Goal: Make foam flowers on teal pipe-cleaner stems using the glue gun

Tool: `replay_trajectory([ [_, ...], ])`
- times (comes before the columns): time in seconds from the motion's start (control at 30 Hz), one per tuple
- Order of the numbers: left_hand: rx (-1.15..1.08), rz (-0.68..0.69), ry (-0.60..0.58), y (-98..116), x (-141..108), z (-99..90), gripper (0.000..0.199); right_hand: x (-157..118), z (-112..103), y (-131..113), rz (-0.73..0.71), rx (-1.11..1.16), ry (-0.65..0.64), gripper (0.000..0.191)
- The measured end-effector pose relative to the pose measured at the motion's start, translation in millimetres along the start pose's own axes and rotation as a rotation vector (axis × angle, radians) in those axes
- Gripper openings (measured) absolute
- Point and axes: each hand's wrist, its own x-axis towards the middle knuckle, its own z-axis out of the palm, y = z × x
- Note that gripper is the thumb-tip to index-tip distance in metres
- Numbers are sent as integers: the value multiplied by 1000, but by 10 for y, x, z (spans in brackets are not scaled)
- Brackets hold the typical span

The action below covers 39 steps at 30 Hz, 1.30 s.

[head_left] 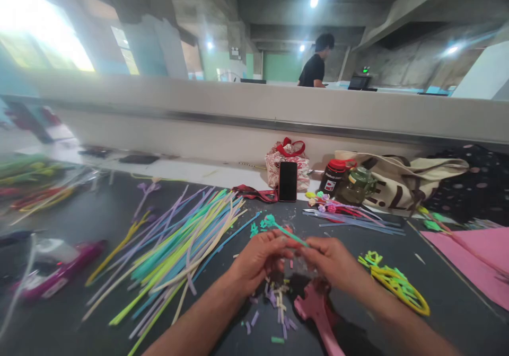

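Observation:
Between my two hands is a teal fuzzy craft stem (293,235) with a small flower-like knot (270,220) at its far end. My left hand (260,255) has its fingers closed near the middle of the stem. The fingers of my right hand (328,258) pinch its near end. Small teal twisted pieces (254,230) lie just beyond my left hand. Short cut bits (280,305) in purple, cream and green are scattered below my hands. Beside them is a pink tool (316,311) with a long handle; its kind is unclear.
Long multicoloured fuzzy stems (178,245) cover the left of the dark table. A blurred magenta device (66,268) sits farther left. A phone (288,181) stands upright before a patterned bag (274,162). Bottles (332,178), finished flowers (322,202) and a yellow-green bundle (400,287) are rightward.

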Motion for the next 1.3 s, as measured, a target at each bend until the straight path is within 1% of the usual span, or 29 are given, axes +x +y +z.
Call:
replay_trajectory([
  [0.03,214,11,-27,10,-4,-37,25,66,-91,59,-4,-40,13,37],
  [0.07,464,58,-29,25,6,-76,27,141,-183,130,-4,-87,31,37],
  [0.1,707,132,-3,43,36,-114,28,223,-270,210,0,-138,51,37],
  [0.13,987,250,43,62,89,-148,28,310,-344,294,10,-189,62,37],
  [0.17,1100,311,72,80,165,-177,28,398,-399,380,22,-237,60,36],
  [0.23,1207,371,85,95,374,-213,28,559,-450,542,51,-316,44,31],
  [0.33,1366,416,25,38,721,-217,29,720,-417,723,96,-405,20,25],
  [0.4,1448,419,-12,-39,887,-204,31,769,-373,796,119,-455,12,24],
  [0.47,1508,417,-55,-117,953,-195,31,791,-336,837,131,-500,6,23],
  [0.57,1553,425,-120,-198,867,-191,27,818,-298,857,129,-559,2,23],
  [0.7,1543,435,-196,-212,561,-178,18,887,-250,858,113,-609,-2,22],
  [0.8,1513,456,-200,-160,338,-168,19,937,-220,884,105,-617,5,22],
  [0.9,1380,501,-131,-70,174,-197,21,962,-209,937,86,-590,26,21],
  [0.97,1265,479,-53,-7,104,-249,20,963,-216,960,61,-547,39,21],
  [1.03,1125,425,39,44,76,-313,19,947,-236,943,25,-483,55,23],
  [1.13,715,280,159,95,127,-372,12,892,-289,818,-40,-348,64,30],
  [1.2,454,189,181,122,212,-351,13,843,-328,688,-81,-243,46,36],
  [1.3,283,173,164,173,356,-235,30,776,-363,500,-125,-96,-5,42],
])
